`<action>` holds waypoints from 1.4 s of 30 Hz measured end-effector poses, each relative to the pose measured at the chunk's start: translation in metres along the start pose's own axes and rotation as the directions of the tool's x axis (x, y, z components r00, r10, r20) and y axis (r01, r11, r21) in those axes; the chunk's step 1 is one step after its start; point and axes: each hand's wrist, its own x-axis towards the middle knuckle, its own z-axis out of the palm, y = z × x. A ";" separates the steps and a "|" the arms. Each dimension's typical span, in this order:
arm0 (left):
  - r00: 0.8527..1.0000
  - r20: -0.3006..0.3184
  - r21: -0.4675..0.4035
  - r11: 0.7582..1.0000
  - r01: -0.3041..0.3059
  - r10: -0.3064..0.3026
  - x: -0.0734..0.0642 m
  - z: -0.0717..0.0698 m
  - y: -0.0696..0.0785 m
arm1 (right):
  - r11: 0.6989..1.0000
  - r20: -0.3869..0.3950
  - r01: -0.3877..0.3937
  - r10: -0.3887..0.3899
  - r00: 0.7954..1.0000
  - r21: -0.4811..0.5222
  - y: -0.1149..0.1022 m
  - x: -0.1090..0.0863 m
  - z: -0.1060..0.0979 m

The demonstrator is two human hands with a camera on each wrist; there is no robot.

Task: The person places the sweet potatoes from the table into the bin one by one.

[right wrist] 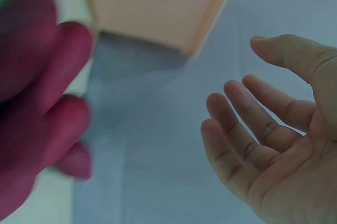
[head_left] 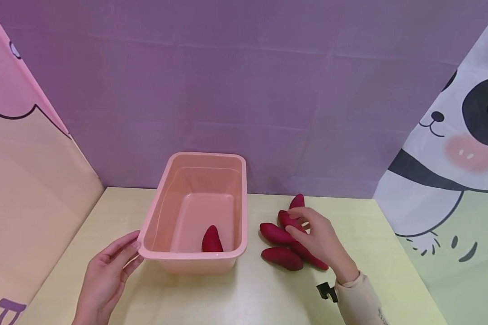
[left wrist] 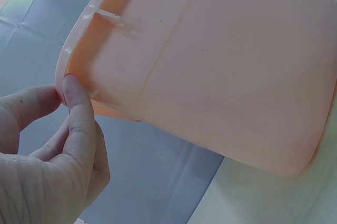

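A pink plastic basin (head_left: 192,256) stands on the table, and one red sweet potato (head_left: 212,240) lies inside at its near end. My left hand (head_left: 107,275) pinches the basin's near left corner by the rim, and the left wrist view shows thumb and fingers on either side of that rim (left wrist: 62,66). To the basin's right lies a loose pile of several sweet potatoes (head_left: 282,258). Over this pile hovers my right hand (head_left: 319,237), fingers spread and slightly bent. In the right wrist view the hand (right wrist: 284,145) holds nothing and is apart from the blurred sweet potatoes (right wrist: 58,134).
A purple cloth wall (head_left: 268,99) rises behind the table's (head_left: 268,300) back edge, close to the basin. Printed panels flank both sides, with a panda (head_left: 467,153) on the right one. A small black piece (head_left: 327,292) shows at the right cuff.
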 end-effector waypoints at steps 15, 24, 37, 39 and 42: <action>1.000 -0.003 -0.013 1.000 -0.006 0.006 0.000 0.001 -0.001 | 0.958 -0.059 -0.279 0.283 0.957 0.061 0.083 -0.069 0.006; 1.000 -0.002 -0.013 1.000 0.001 -0.001 -0.001 0.001 0.000 | 0.920 -0.053 -0.366 0.376 0.925 0.138 0.100 -0.084 0.016; 1.000 0.003 -0.013 1.000 0.014 -0.014 0.001 0.001 -0.001 | 0.840 0.031 -0.497 0.503 0.864 0.218 0.107 -0.091 0.021; 1.000 0.007 -0.016 1.000 0.017 -0.016 0.001 0.001 0.000 | 0.835 0.031 -0.498 0.506 0.862 0.234 0.106 -0.091 0.022; 1.000 0.005 -0.014 1.000 0.018 -0.018 0.001 0.002 0.000 | 0.824 0.023 -0.502 0.515 0.857 0.264 0.107 -0.093 0.022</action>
